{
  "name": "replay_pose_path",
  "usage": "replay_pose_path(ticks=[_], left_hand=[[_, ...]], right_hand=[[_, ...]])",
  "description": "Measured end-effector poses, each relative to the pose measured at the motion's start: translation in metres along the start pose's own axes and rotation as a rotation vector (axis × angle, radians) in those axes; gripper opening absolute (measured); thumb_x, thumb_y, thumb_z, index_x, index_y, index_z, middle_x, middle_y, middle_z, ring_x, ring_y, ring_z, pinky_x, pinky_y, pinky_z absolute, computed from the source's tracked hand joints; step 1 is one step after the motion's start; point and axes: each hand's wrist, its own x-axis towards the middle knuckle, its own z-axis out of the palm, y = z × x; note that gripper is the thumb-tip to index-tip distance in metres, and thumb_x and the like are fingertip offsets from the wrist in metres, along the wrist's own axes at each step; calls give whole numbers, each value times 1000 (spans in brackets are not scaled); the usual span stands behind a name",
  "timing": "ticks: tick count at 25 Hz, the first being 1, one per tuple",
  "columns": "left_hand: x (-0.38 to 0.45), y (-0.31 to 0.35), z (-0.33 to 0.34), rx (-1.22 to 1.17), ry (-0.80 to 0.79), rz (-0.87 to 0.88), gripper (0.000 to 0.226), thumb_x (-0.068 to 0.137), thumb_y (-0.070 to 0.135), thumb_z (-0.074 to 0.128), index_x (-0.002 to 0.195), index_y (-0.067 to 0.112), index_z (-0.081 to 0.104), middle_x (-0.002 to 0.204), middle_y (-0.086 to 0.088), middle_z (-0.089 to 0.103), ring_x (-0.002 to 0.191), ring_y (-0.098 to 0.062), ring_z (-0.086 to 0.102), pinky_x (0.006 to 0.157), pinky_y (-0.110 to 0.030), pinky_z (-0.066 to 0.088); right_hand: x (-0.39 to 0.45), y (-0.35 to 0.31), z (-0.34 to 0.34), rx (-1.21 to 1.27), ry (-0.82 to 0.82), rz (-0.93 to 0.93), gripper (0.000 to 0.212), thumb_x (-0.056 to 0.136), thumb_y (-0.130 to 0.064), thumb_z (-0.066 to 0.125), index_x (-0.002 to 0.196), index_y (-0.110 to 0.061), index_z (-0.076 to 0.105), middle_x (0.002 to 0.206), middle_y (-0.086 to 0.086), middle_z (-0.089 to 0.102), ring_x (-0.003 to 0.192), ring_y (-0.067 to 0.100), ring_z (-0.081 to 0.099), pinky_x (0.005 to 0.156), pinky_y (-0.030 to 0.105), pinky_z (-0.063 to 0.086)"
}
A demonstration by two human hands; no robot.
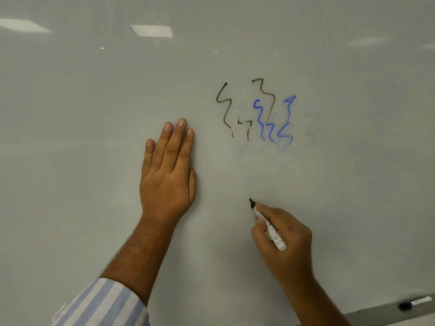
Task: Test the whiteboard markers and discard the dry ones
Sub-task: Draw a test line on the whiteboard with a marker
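Observation:
My right hand [286,238] grips an uncapped white marker [270,228] with a black tip, and the tip touches the whiteboard [94,114] below the scribbles. Black squiggles [224,107] and blue squiggles [273,121] mark the board above it, with faint smudged traces beneath and to their right. My left hand [168,170] lies flat against the board, fingers together and pointing up, holding nothing. A striped blue and white sleeve covers my left forearm at the bottom left.
A capped marker [415,303] with a dark cap rests on the board's tray [388,314] at the bottom right corner. Ceiling lights reflect in the upper part of the board.

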Motion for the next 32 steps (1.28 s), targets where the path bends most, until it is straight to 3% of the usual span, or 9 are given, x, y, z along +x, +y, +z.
replay_pose_path(ticks=[3, 6, 9, 13, 15, 17, 21, 26, 32], left_hand=[[-1, -1, -2, -43, 9, 25, 64, 96, -10, 48, 157, 6, 45, 167, -12, 36, 159, -29, 29, 131, -49, 20], [-3, -3, -4, -110, 29, 46, 61, 95, -17, 47, 151, 6, 55, 162, -12, 45, 155, -29, 37, 130, -48, 25], [-6, -9, -5, -243, 58, 41, 46, 97, -17, 48, 131, 3, 71, 151, -12, 59, 148, -30, 48, 127, -48, 30], [-28, -4, -14, -432, 40, -74, 36, 99, -17, 46, 110, 0, 76, 129, -12, 72, 136, -28, 61, 123, -51, 37], [-57, 15, -21, -532, -63, -154, 33, 97, -16, 55, 117, 3, 74, 122, -7, 75, 122, -20, 69, 118, -49, 45], [-84, 38, -31, -648, -225, -250, 44, 96, -12, 64, 132, 12, 67, 116, 6, 75, 111, -10, 70, 109, -40, 53], [-108, 81, -40, -861, -487, -362, 65, 98, -2, 68, 152, 29, 48, 115, 23, 73, 111, 0, 69, 105, -17, 50], [-113, 110, -40, -922, -632, -368, 67, 101, 5, 66, 158, 32, 43, 121, 19, 75, 116, -1, 69, 108, -24, 52], [-112, 160, -31, -985, -704, -381, 66, 102, 1, 64, 157, 30, 43, 123, 18, 75, 118, -8, 70, 108, -31, 54]], right_hand=[[-15, -4, 5, 165, 19, 266, 25, 88, -9, 67, 104, -21, 82, 90, -7, 81, 79, 21, 79, 69, 49, 64], [-22, -20, 6, 218, -33, 245, 25, 88, -9, 67, 105, -25, 77, 93, -5, 80, 78, 24, 78, 66, 47, 64], [-29, -34, 3, 243, -46, 232, 23, 89, -10, 71, 104, -27, 74, 89, -3, 79, 75, 26, 76, 61, 46, 61], [-34, -38, -12, 257, -72, 251, 19, 93, -12, 75, 110, -15, 82, 96, -7, 81, 84, 22, 78, 71, 40, 66], [-36, -43, -22, 264, -83, 239, 21, 92, -15, 76, 112, -12, 82, 99, -9, 82, 87, 19, 80, 75, 32, 65], [-38, -45, -32, 257, -112, 224, 19, 93, -13, 77, 111, -12, 83, 99, -8, 82, 87, 19, 80, 75, 30, 65], [-42, -44, -45, 183, -188, 182, 16, 92, -8, 78, 107, -11, 83, 95, -8, 82, 85, 10, 78, 75, 21, 62], [-50, -29, -63, 129, -215, 179, 18, 90, -16, 76, 106, -11, 84, 95, -9, 82, 84, 5, 77, 74, 15, 60], [-53, 7, -103, 110, -260, 227, 16, 90, -18, 77, 104, -16, 84, 94, -11, 82, 84, 8, 78, 73, 21, 63]])
